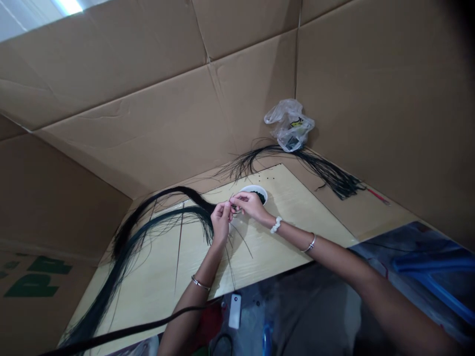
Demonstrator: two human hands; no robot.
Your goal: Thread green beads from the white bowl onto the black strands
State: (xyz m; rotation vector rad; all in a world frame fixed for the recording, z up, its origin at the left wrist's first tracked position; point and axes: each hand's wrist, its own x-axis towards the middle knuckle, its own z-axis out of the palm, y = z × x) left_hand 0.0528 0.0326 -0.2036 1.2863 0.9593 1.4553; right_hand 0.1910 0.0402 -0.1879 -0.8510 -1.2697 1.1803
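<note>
Green lettering (22,289) on cardboard (44,321), illegible.

Bowl (262,190) partly hidden behind right hand (251,204), pinched strands (235,208) too small to tell

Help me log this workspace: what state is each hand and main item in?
Left hand: pinched on thin dark strands
Right hand: pinched; anything held too small to tell
White bowl: upright, holding small dark pieces
Plastic bag: crumpled
Black bundle: curved, loose-stranded
Green bundle: curved, loose-stranded
Far bundle: spread out, partly hidden by the bag
</note>
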